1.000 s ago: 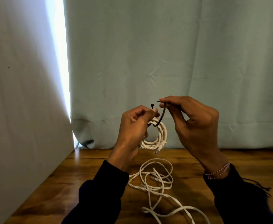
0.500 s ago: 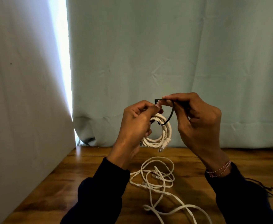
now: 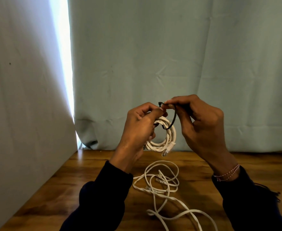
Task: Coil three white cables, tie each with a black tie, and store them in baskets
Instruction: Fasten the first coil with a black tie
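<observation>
A: Left hand (image 3: pixel 137 129) gripping coiled cable (image 3: pixel 167 135) above surface (image 3: pixel 93 177), pinching tie head (image 3: pixel 160 103)

B: Right hand (image 3: pixel 202 124) pinching tie (image 3: pixel 173 120) tail just right of head; loop hanging under both grips; feed leftward

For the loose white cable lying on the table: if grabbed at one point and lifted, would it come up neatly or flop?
The loose white cable would likely flop: it lies in slack, overlapping loops on the table. Its crossed strands could snag. It is probably light, since the thin coiled cable hangs easily from the left hand.
</observation>
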A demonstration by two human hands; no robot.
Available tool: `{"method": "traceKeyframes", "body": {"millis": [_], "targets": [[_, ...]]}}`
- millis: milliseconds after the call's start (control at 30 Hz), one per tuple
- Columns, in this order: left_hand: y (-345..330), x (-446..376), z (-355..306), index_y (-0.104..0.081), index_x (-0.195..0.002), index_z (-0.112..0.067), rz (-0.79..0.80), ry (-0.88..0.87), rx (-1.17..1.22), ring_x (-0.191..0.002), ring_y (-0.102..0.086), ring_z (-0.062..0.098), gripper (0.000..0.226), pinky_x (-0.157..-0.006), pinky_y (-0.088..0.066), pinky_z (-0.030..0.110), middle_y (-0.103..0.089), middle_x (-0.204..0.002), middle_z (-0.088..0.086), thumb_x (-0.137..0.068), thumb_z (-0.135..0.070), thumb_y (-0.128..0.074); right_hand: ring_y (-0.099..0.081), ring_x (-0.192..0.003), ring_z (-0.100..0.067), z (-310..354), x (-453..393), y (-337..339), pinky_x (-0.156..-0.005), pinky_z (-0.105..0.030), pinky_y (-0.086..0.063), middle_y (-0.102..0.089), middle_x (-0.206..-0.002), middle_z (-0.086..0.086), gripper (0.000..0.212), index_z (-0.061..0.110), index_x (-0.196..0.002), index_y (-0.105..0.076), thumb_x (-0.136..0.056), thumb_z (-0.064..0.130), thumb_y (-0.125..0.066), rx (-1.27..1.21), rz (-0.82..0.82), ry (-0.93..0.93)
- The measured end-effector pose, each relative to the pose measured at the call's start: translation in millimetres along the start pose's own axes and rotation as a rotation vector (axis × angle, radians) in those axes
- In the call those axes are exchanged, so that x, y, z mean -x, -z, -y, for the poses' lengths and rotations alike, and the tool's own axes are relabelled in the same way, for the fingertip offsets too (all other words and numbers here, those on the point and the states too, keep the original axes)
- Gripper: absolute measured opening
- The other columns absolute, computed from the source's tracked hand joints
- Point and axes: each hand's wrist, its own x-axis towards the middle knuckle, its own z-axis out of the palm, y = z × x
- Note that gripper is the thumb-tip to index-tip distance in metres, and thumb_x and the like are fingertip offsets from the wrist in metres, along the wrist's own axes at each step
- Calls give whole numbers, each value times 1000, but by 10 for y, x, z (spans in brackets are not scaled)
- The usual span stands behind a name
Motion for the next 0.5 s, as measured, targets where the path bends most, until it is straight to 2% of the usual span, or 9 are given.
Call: {"method": "traceKeyframes", "body": {"millis": [500], "targets": [[-23, 15, -24, -69, -96, 0, 13, -2, -62, -42, -32, 6, 19, -46, -25, 26, -54, -47, -14, -99, -16, -59, -68, -92, -12, -27, -30, 40, -88, -11, -52, -73, -98, -10, 15, -1, -108, -68, -93, 1, -66, 30, 60, -7]]}}
